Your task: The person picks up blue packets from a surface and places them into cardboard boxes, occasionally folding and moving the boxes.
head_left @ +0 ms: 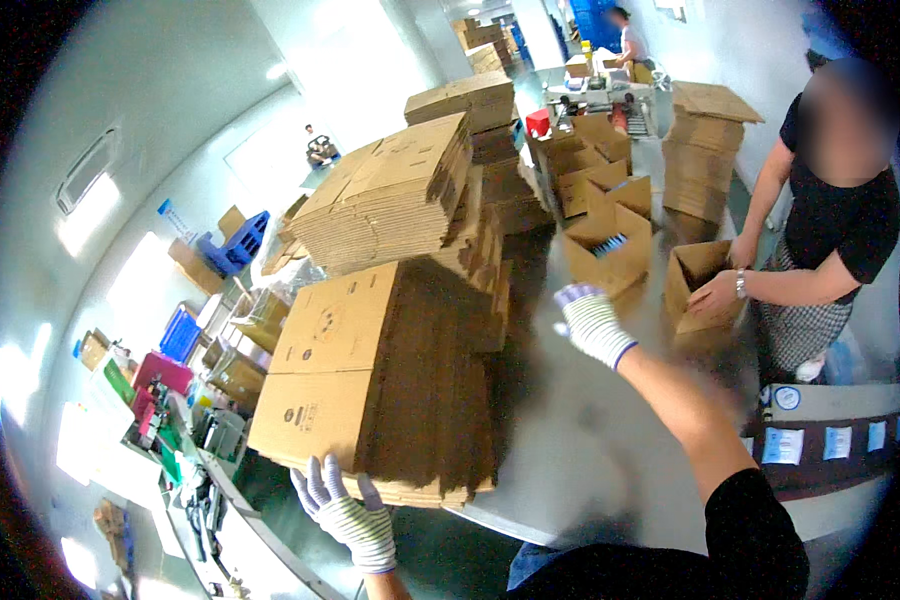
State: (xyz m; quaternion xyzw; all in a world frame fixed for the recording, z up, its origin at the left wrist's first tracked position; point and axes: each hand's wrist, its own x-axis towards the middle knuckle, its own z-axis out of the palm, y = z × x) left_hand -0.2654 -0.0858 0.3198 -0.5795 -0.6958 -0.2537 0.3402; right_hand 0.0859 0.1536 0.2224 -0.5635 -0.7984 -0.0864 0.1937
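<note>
A tall stack of flattened cardboard boxes [322, 372] stands in front of me on the left. My left hand [350, 515], in a white striped glove with purple fingertips, rests against its near lower edge, fingers spread. In a matching glove, my right hand [595, 328] reaches out over the grey table with its fingers extended and nothing in them. Just beyond that hand is an open cardboard box [630, 235] with small blue-and-white things inside. Across the table, a co-worker's two hands hold another open box [682, 290].
Several open boxes [575, 160] line the table [580, 430] beyond. More flattened cardboard [705, 150] is stacked at the back right. At the lower right, a dark conveyor belt [810, 478] carries blue-and-white packets. A cluttered workbench [240, 540] and blue crates [238, 240] are at left.
</note>
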